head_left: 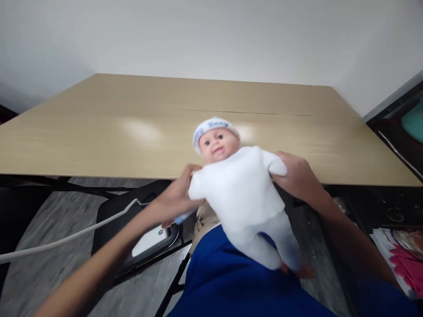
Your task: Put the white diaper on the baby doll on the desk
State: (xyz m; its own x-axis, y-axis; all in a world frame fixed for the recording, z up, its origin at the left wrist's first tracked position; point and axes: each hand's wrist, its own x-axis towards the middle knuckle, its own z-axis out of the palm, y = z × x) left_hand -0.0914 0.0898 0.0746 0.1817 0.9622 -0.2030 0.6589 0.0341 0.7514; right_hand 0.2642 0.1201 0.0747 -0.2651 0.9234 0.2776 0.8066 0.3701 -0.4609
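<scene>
A baby doll (244, 189) in a white outfit and a white cap (214, 125) with blue lettering is held up above my lap, face toward me and tilted, its head over the table's front edge. My left hand (178, 193) is closed round the doll's arm and side at the left. Around the other arm, my right hand (295, 176) is closed too, its fingers partly hidden behind the doll. Below my left hand shows a small light-blue thing (182, 217), too blurred to name; whether the hand holds it I cannot tell.
A light wooden table (148, 105) stands in front against a white wall (211, 39). At lower left are a black chair (109, 215), a white device (150, 241) and a pale cable (72, 235). Papers and a pink item (408, 268) lie at the right.
</scene>
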